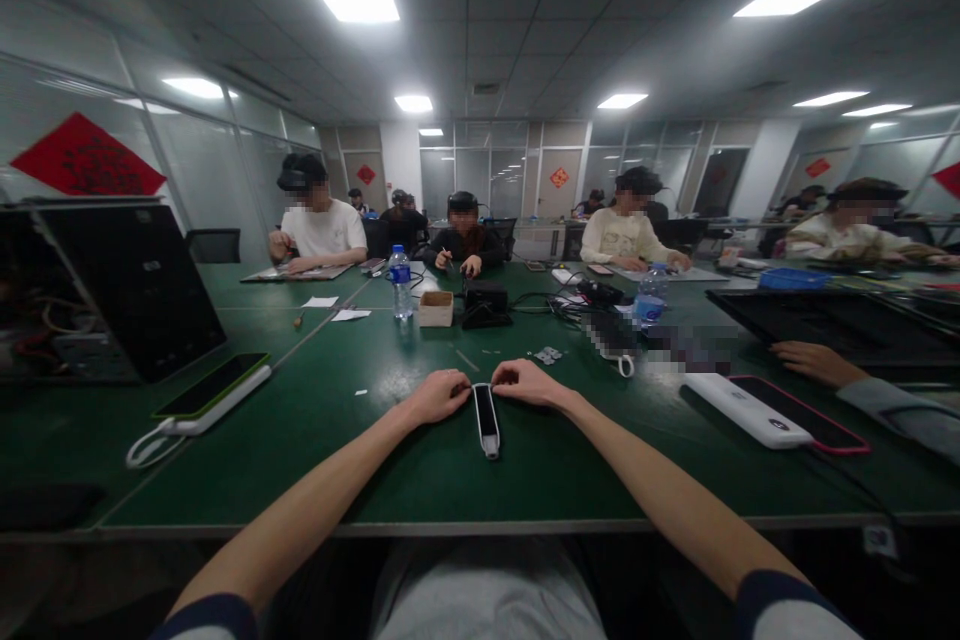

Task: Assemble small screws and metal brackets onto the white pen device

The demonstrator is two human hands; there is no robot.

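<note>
A slim scanning pen (487, 415) with a white frame and a long dark screen lies on the green table, its narrow tip towards me. My left hand (441, 397) is closed with its fingertips at the pen's far left edge. Opposite it, my right hand (531, 384) pinches at the far right edge. The exact finger contact is too small to make out. Beyond my right hand lie small silvery pieces (548, 355). A small white scrap (361, 392) rests left of my left hand.
A small open box (436, 309) and a water bottle (401, 285) stand ahead; another bottle (651, 295) is further right. Phones and white power banks (750, 410) flank me. An open computer case (127, 285) stands left. A neighbour's hand (817, 363) reaches in at right.
</note>
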